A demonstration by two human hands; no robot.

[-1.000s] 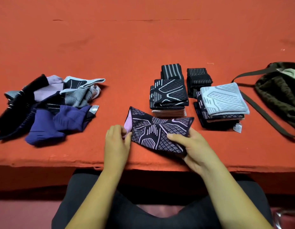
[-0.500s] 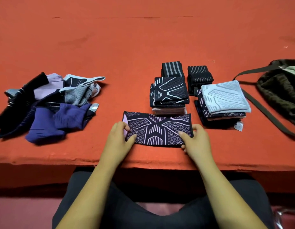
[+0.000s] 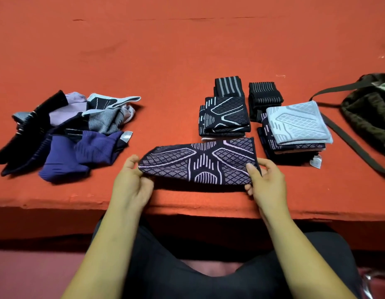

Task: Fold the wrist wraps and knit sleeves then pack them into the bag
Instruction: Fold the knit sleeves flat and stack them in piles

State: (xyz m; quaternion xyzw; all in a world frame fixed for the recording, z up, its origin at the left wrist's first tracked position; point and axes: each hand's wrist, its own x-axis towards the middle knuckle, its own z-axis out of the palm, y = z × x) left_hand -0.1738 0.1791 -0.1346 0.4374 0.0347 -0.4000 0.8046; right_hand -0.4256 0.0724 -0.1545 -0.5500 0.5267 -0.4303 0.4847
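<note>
While both hands hold it over the near part of the orange-red felt table (image 3: 187,50), the dark purple knit sleeve with a lilac geometric pattern (image 3: 200,165) lies stretched sideways between them. The left hand (image 3: 131,182) pinches the sleeve's rounded left end between thumb and curled fingers. The right hand (image 3: 268,182) grips the straight right end, thumb on top and fingers curled beneath. Just behind the sleeve stand 2 folded stacks: a black stack with white lines (image 3: 225,116) and a dark stack topped by a pale grey piece (image 3: 297,124). Behind them sit 2 black striped wraps (image 3: 228,85). A loose pile of purple, lilac, grey and black knitwear (image 3: 64,134) lies well to the left. A dark olive fuzzy bag (image 3: 366,113) rests at the far right.
</note>
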